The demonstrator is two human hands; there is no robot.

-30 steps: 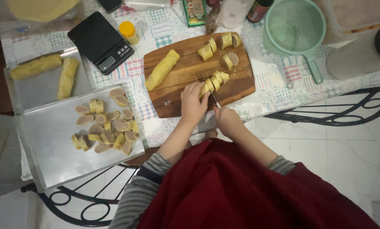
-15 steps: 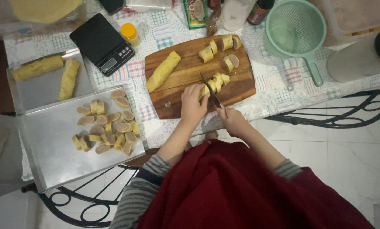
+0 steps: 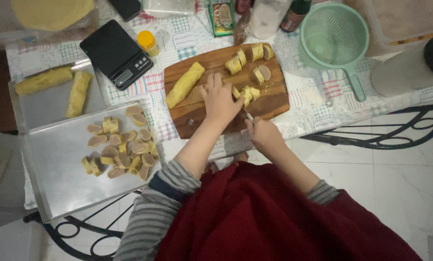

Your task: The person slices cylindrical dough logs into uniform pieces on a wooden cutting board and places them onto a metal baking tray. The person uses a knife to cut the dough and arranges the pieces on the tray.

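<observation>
Slicing step in hand: left hand lies on the wooden cutting board, fingers loosely together pinning the dough roll being cut, while right hand has fingers clamped on a knife. Whole dough roll waits at the board's left. Next cut likely needs the blade squared just beside the holding fingertips.

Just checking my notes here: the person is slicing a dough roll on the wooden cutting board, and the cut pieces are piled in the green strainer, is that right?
Not quite. The green strainer is empty. The head view shows the cut pieces piled on the metal tray left of the wooden cutting board; a few more lie on the board. The rest stands: the left hand steadies the roll while the right hand holds the knife.
</observation>
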